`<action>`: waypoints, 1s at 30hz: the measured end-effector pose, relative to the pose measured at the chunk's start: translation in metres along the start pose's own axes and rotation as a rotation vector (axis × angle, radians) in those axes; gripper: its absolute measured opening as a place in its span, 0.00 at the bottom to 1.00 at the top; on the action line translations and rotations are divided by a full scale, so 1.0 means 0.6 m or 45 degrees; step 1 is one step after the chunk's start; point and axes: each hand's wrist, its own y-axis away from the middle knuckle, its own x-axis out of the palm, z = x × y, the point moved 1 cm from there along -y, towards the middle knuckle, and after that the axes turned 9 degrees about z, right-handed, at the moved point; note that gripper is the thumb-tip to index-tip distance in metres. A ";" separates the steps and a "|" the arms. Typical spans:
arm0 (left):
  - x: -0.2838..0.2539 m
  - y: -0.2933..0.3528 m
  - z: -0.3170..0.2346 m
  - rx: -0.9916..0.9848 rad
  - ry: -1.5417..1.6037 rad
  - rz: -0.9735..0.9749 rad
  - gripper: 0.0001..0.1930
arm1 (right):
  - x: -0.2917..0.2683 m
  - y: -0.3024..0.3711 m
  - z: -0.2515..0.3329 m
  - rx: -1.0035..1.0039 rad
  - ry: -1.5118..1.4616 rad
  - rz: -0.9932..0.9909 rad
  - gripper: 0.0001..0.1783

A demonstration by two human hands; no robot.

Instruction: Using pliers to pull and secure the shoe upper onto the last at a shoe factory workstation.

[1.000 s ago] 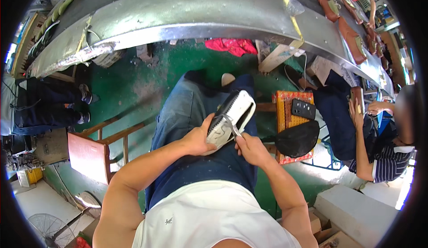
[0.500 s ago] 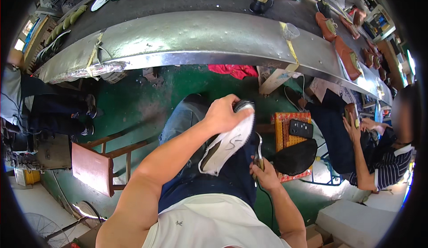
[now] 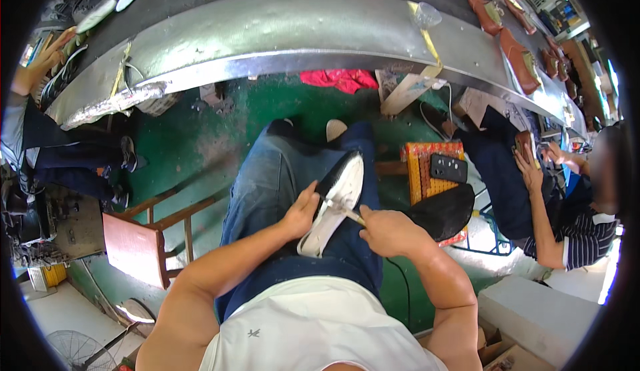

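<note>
One white shoe [image 3: 351,176] sits over your denim-covered lap [image 3: 263,178], between your hands, its long axis running away from you and leaning right, the rounded end pointing toward your knees. Its face is mostly white, with a black band along the left side of the far half and a pale rim at the near end. Your left hand [image 3: 301,214] lays its fingers against the left side; whether they close around it, I can't tell from this angle. Your right hand [image 3: 398,233] curls around a metal-headed tool [image 3: 355,216], its head over the shoe's middle.
</note>
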 end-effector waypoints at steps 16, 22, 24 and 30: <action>-0.028 -0.007 -0.080 0.012 0.122 0.169 0.47 | 0.123 -0.044 -0.056 -0.154 -0.261 -0.758 0.17; -0.014 -0.004 -0.090 0.080 -0.336 -0.135 0.45 | 0.083 -0.066 -0.067 -0.075 -1.027 -0.222 0.13; -0.014 0.001 -0.106 0.142 -0.347 -0.135 0.41 | 0.129 -0.093 -0.061 -0.066 -1.135 -0.279 0.13; -0.020 0.007 -0.159 0.109 -0.703 0.095 0.34 | 0.147 -0.089 -0.096 -0.222 -1.715 0.004 0.14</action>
